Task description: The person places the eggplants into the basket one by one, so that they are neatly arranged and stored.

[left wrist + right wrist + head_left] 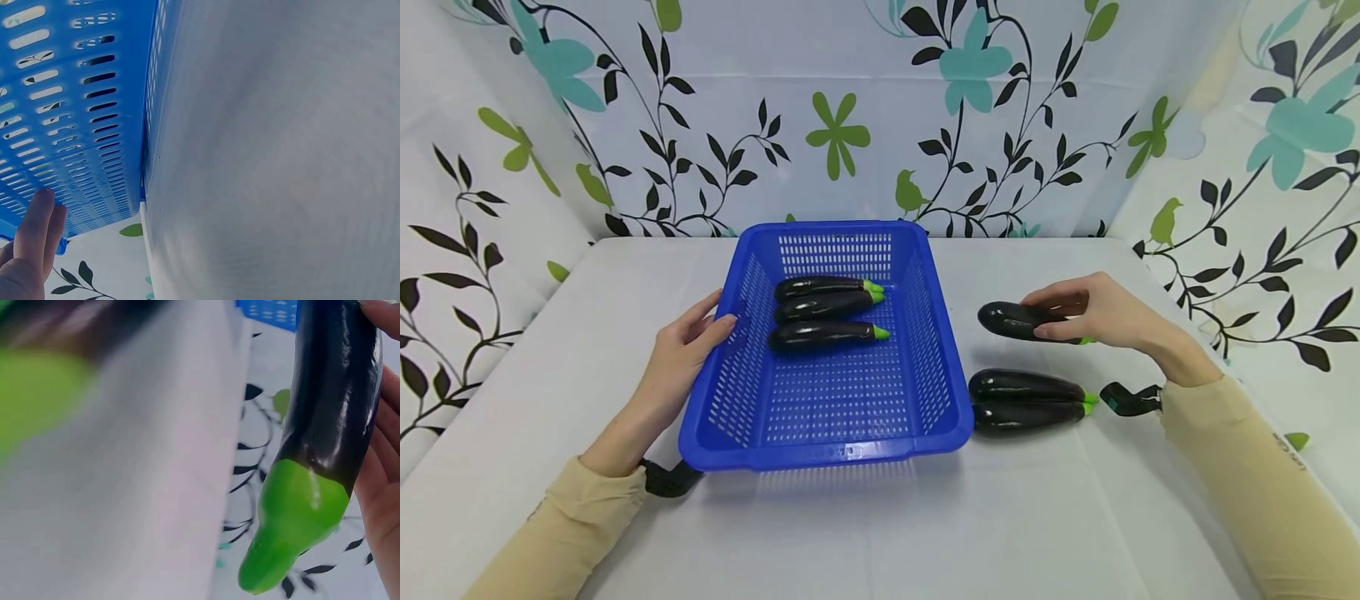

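My right hand (1101, 312) curls over the eggplant (1018, 321) on the table (587, 333), right of the basket (835, 437); fingers and thumb wrapped round its stem half; the right wrist view shows the glossy dark skin and green cap (294, 519) against my palm. My left hand (688, 342) rests on the basket's left wall; fingers straight and together, gripping nothing. Three eggplants (823, 310) lie in the basket; two more (1026, 400) sit on the table, touching each other, near my right wrist.

Judgement: eggplant looks light, firm and slick; take it round the middle, not the tapering cap, or it may slip or tip.

Writing: faint raised marks on the basket's front rim; unreadable. No labels elsewhere.
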